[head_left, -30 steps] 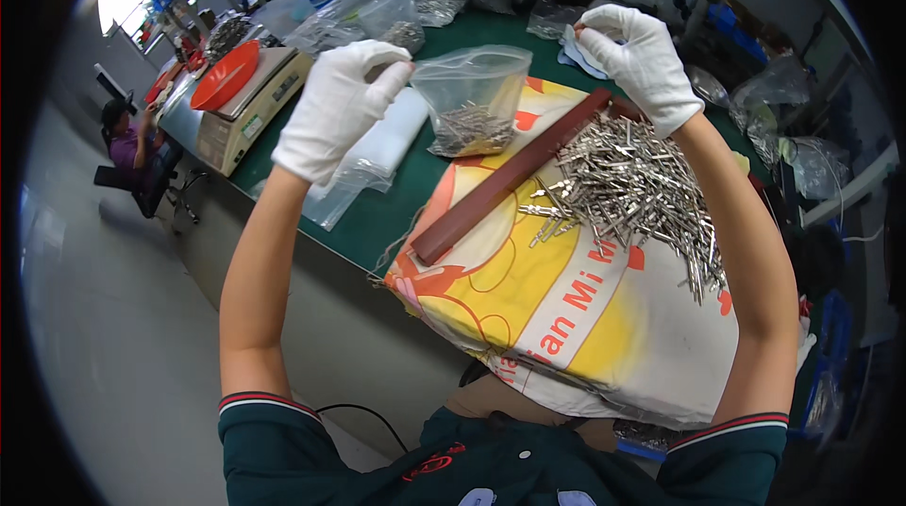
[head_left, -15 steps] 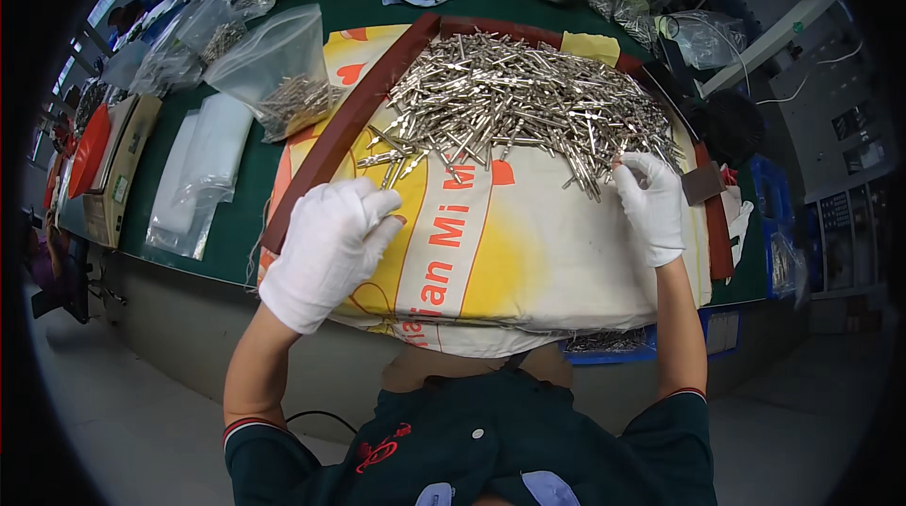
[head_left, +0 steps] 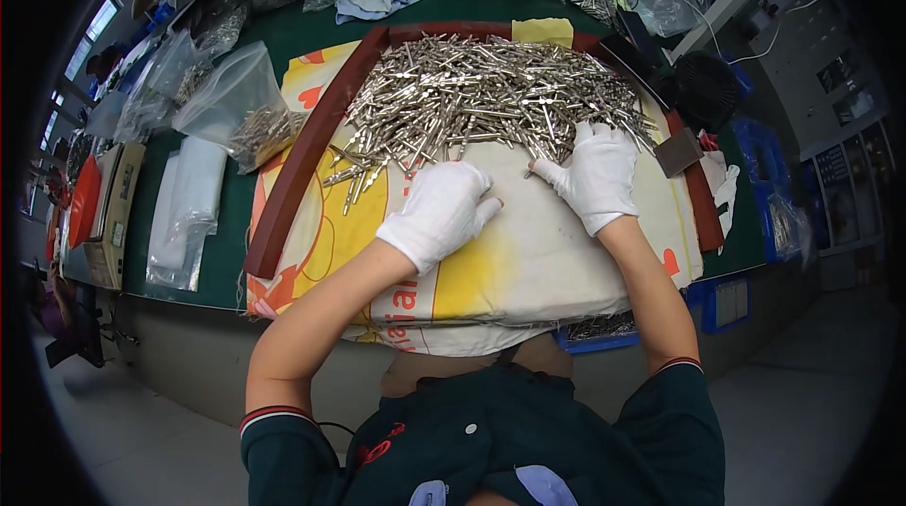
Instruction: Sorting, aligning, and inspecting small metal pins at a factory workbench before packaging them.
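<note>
the heap of small metal pins [head_left: 491, 95] is lying on the yellow-white woven sack [head_left: 528, 251], inside the dark red strip [head_left: 302, 166]. the left hand [head_left: 439, 213], gloved and loosely curled, is now resting nearer the pile than half a second ago. the right hand [head_left: 596, 174] is lying open on the pins' edge, grasping nothing. a clear bag of pins [head_left: 236, 105] is sitting left, beside the strip.
</note>
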`<state>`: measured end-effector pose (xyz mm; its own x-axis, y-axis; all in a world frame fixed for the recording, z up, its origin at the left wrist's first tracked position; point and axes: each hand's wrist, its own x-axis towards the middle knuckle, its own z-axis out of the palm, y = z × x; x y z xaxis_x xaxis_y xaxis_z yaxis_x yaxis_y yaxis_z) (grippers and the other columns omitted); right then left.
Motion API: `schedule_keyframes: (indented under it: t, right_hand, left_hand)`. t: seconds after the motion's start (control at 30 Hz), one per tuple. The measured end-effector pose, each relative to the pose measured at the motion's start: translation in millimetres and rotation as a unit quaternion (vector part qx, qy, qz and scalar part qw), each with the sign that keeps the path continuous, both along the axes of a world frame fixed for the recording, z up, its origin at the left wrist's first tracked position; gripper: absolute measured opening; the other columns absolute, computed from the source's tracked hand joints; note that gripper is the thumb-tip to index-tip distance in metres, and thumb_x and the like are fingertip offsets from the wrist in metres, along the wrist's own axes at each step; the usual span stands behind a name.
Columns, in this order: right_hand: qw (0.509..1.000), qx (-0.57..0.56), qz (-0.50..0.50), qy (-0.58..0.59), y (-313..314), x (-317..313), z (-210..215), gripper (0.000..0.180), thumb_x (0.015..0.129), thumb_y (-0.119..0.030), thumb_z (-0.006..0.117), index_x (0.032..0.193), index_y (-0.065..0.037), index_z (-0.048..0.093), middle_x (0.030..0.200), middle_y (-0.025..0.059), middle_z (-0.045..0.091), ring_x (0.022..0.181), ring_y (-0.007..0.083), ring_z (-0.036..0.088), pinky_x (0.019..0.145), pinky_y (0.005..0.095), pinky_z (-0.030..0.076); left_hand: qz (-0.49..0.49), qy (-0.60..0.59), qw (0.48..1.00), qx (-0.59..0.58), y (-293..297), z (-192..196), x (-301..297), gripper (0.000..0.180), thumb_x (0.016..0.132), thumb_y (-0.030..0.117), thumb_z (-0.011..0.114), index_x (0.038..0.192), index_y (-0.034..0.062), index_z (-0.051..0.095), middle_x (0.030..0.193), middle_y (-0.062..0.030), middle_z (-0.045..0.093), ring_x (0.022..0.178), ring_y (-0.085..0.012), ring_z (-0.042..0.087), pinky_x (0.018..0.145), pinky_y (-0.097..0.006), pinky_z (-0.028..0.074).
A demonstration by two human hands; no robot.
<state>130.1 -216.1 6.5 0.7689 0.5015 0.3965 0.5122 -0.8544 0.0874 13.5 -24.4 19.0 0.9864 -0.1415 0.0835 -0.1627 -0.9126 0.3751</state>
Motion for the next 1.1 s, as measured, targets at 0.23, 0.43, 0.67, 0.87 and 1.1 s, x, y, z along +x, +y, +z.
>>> schedule_keyframes:
  t: [0.23,0.43,0.67,0.87,1.1]
  right_hand:
    - [0.999,0.013,-0.037,0.015,-16,17,-5,0.047,0.080,-0.050,0.067,0.075,-0.003,0.068,0.079,0.0169,0.065,0.080,0.0336,0.061,0.070,0.0450,0.047]
    - [0.994,0.079,-0.061,0.054,2,25,-14,0.048,0.080,-0.050,0.064,0.073,-0.003,0.070,0.073,0.0179,0.067,0.070,0.0340,0.066,0.065,0.0445,0.052]
    - [0.952,0.204,-0.105,0.201,13,22,-10,0.031,0.080,-0.036,0.060,0.076,-0.007,0.070,0.080,0.0201,0.068,0.077,0.0381,0.066,0.070,0.0463,0.052]
    - [0.946,0.221,-0.071,0.226,10,22,-10,0.031,0.079,-0.030,0.056,0.068,-0.003,0.068,0.071,0.0225,0.064,0.067,0.0385,0.064,0.065,0.0474,0.049]
    - [0.929,0.270,-0.029,0.253,15,-3,-16,0.035,0.081,-0.030,0.056,0.062,-0.001,0.064,0.062,0.0227,0.059,0.058,0.0378,0.060,0.060,0.0458,0.046]
  left_hand:
    - [0.067,-0.079,0.994,-0.017,-40,-24,50,0.038,0.083,0.035,0.067,0.090,-0.0017,0.063,0.086,-0.0221,0.062,0.079,-0.0383,0.063,0.071,-0.047,0.051]
    - [0.126,-0.087,0.986,-0.061,-61,-36,73,0.039,0.079,0.035,0.071,0.085,-0.0023,0.062,0.086,-0.0237,0.062,0.079,-0.0396,0.063,0.070,-0.047,0.051]
    - [0.168,-0.026,0.979,-0.110,-59,-25,79,0.036,0.078,0.032,0.067,0.081,-0.0039,0.064,0.081,-0.0259,0.066,0.079,-0.0407,0.065,0.072,-0.048,0.052]
    - [0.186,0.007,0.955,-0.229,-58,-25,93,0.034,0.076,0.026,0.064,0.083,-0.0069,0.066,0.082,-0.0313,0.064,0.083,-0.0448,0.064,0.080,-0.047,0.051]
    - [0.164,0.003,0.943,-0.291,-53,-36,68,0.024,0.081,0.019,0.063,0.085,-0.0042,0.066,0.078,-0.0278,0.064,0.077,-0.0407,0.065,0.071,-0.044,0.051]
